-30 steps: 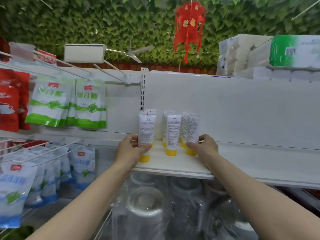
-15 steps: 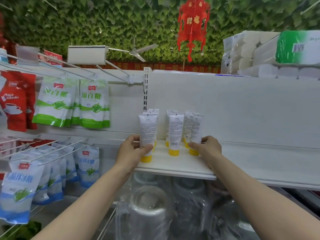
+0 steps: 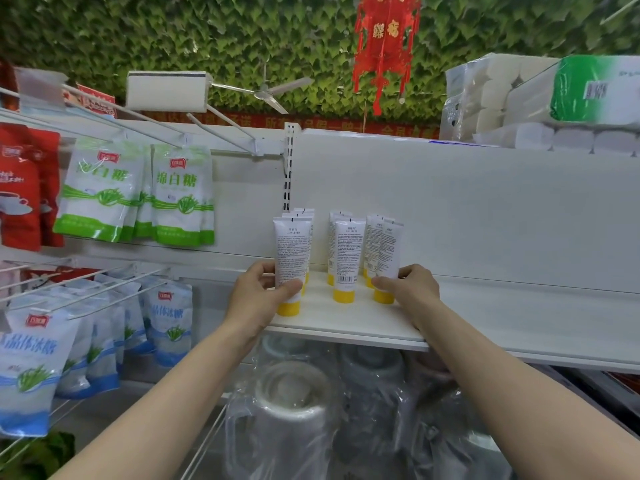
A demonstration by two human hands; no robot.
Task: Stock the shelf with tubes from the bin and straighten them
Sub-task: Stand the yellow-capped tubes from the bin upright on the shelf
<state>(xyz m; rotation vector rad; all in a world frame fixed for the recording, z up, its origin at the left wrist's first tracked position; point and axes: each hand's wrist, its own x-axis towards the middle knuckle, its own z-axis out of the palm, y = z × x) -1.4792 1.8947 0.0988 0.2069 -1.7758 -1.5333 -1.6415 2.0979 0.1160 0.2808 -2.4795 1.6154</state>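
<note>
Biggest thing in your view is the leaf wall (image 3: 207, 36), filling the whole top of the frame. Under it a white back panel (image 3: 485, 209) runs across the right half, and the white shelf (image 3: 519, 327) sticks out from its bottom edge, centre to right. Bottom centre, below the shelf, you've got clear jugs (image 3: 294, 410) wrapped in plastic film. Upper right, tissue packs (image 3: 502, 98) are stacked above the panel. On the left, green-and-white bags (image 3: 180, 195) hang on hooks, with blue-and-white bags (image 3: 166, 327) on the hooks lower down. A red paper lantern (image 3: 386, 46) dangles at top centre.

Now your hands. Your left hand (image 3: 256, 299) is wrapped round the left front tube (image 3: 292, 251), thumb across its front just above the yellow cap, fingers behind. Your right hand (image 3: 412, 289) pinches the right front tube (image 3: 389, 251) low down, thumb on the front, other fingers tucked behind it. The tubes all stand cap-down on the left end of the shelf, mid-frame, in three short rows running back toward the panel. The middle front tube (image 3: 348, 254) stands between your hands, touched by neither.
</note>
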